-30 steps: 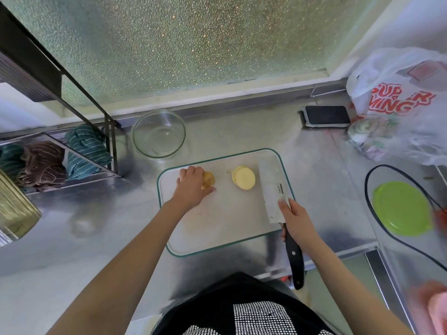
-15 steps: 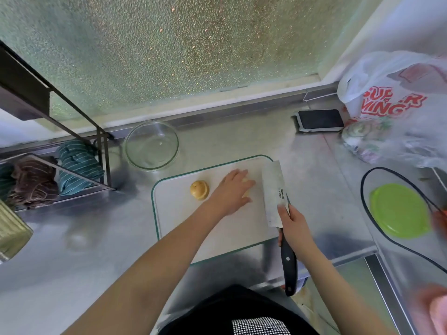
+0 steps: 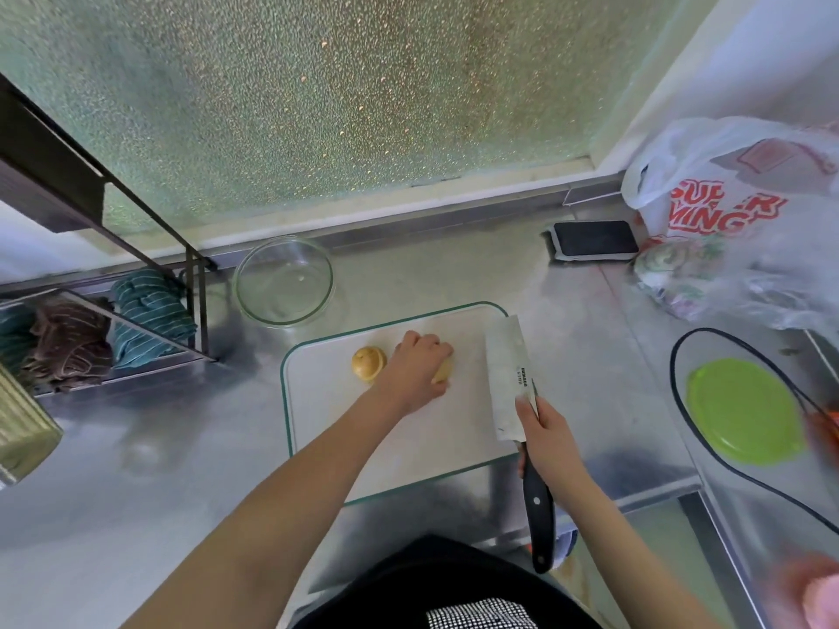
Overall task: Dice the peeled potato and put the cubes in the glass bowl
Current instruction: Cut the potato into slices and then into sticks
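Left hand (image 3: 417, 370) curls closed over a potato piece (image 3: 442, 370) on the cutting board (image 3: 408, 438). At its four o'clock, right hand (image 3: 547, 440) grips a knife (image 3: 510, 379).

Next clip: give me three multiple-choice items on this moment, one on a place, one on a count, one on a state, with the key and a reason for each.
1. Where is the glass bowl?
A. Beyond the cutting board's far left corner
B. On the cutting board
C. Beside the green lid

2. How many potato pieces show on the cutting board?
A. One
B. Two
C. Four

3. What is the glass bowl's state?
A. Full of cubes
B. Empty
C. Overturned

Key:
1 A, it stands on the steel counter, off the board.
2 B, one potato piece lies free, the other potato piece sits under the left hand.
3 B, only clear glass shows inside.
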The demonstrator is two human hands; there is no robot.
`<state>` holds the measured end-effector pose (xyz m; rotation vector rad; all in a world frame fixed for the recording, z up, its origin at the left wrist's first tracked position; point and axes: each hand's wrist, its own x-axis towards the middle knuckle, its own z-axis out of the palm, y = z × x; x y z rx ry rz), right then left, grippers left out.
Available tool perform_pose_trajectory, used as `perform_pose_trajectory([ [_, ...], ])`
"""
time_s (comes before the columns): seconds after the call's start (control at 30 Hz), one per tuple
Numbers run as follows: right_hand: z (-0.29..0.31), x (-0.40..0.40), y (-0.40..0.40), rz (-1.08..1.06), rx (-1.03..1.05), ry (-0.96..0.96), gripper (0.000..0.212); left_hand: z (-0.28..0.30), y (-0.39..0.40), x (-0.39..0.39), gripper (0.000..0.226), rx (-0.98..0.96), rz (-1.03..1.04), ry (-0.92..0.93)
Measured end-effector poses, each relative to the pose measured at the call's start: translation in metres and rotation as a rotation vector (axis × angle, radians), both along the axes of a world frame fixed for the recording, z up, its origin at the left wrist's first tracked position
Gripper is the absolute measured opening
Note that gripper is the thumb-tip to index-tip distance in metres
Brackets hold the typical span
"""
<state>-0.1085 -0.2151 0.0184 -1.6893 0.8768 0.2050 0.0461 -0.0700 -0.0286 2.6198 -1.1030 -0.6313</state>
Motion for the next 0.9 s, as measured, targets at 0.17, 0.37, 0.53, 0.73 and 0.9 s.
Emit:
perform_pose_trajectory([
  [0.17, -0.009, 0.008, 0.006, 0.115, 0.012, 0.014, 0.037, -0.003, 0.033, -0.032, 0.072, -0.105, 0.161, 0.117],
  [0.37, -0.021, 0.02, 0.016, 0.308, -0.129, 0.026, 0.04, -0.004, 0.06, -0.06, 0.084, -0.185, 0.344, 0.198],
  [0.53, -0.026, 0.025, 0.022, 0.39, -0.213, 0.012, 0.031, -0.001, 0.063, -0.066, 0.067, -0.225, 0.52, 0.211],
  [0.73, -0.033, 0.026, 0.029, 0.469, -0.277, -0.034, 0.034, -0.005, 0.052, -0.076, 0.065, -0.263, 0.599, 0.164],
  [0.9, -0.034, 0.028, 0.022, 0.514, -0.281, -0.039, 0.026, -0.007, 0.043, -0.075, 0.065, -0.304, 0.636, 0.144],
])
